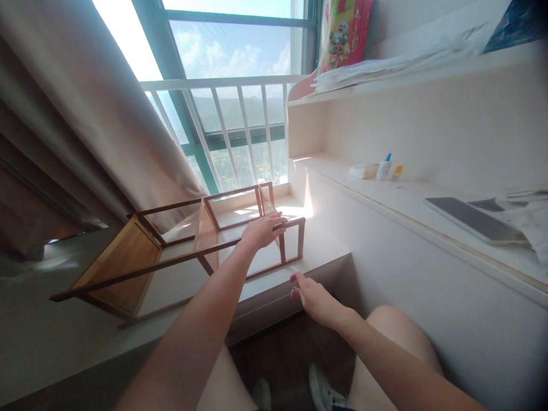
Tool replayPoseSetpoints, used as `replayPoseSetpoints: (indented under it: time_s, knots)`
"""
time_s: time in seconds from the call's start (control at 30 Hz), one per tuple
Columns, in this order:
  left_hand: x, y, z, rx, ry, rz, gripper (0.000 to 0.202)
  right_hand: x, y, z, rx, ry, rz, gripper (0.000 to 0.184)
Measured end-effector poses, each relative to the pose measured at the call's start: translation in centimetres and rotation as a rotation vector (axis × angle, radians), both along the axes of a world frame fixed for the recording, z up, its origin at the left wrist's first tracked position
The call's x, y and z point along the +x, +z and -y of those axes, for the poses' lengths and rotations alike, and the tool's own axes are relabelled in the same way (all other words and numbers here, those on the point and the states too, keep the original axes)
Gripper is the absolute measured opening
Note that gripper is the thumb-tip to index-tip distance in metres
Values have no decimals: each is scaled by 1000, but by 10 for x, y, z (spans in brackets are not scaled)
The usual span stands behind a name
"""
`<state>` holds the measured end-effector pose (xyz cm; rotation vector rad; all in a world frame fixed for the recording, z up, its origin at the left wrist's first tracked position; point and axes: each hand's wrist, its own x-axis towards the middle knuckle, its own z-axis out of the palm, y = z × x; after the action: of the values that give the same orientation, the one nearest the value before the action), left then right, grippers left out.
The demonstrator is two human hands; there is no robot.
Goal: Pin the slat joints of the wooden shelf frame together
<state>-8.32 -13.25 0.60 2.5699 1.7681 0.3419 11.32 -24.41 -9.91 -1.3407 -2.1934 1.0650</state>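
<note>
A brown wooden rack [206, 228] with thin rails and shelf panels lies on its side along the white window ledge [321, 245]. Over the upper front rail, close to the rack's right end, my left hand [260, 229] is closed, its fingers reaching across the wood. My right hand [315, 301] hangs in front of the ledge's edge, below the rack's right end and apart from it. Its fingers are curled in towards the thumb, and whatever may be between the fingertips is too small to make out.
A beige curtain [98, 103] hangs at left beside a window with a white railing [231, 83]. To the right, a white desk [342, 177] bears a blue-capped bottle [384, 167] and a tablet-like slab [475, 220]. Above it, a shelf holds a red package [346, 34].
</note>
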Motion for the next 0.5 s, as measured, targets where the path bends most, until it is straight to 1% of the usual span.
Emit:
replayPoseSetpoints:
  time_s: [0.13, 0.23, 0.33, 0.43, 0.5]
  knots:
    - [0, 0, 0, 6, -7, 0, 33, 5, -9, -8, -5, 74, 19, 22]
    - [0, -1, 0, -3, -10, 0, 33, 7, -12, -15, 6, 58, 95, 18]
    - [1, -2, -1, -19, -6, 8, 32, 9, -11, -22, -13, 62, 154, 14]
    - [2, -2, 0, -38, 4, 23, 34, 10, -10, -28, -23, 69, 191, 19]
    - [3, -2, 1, -59, 6, 33, 34, 10, -10, -31, 24, 95, 244, 24]
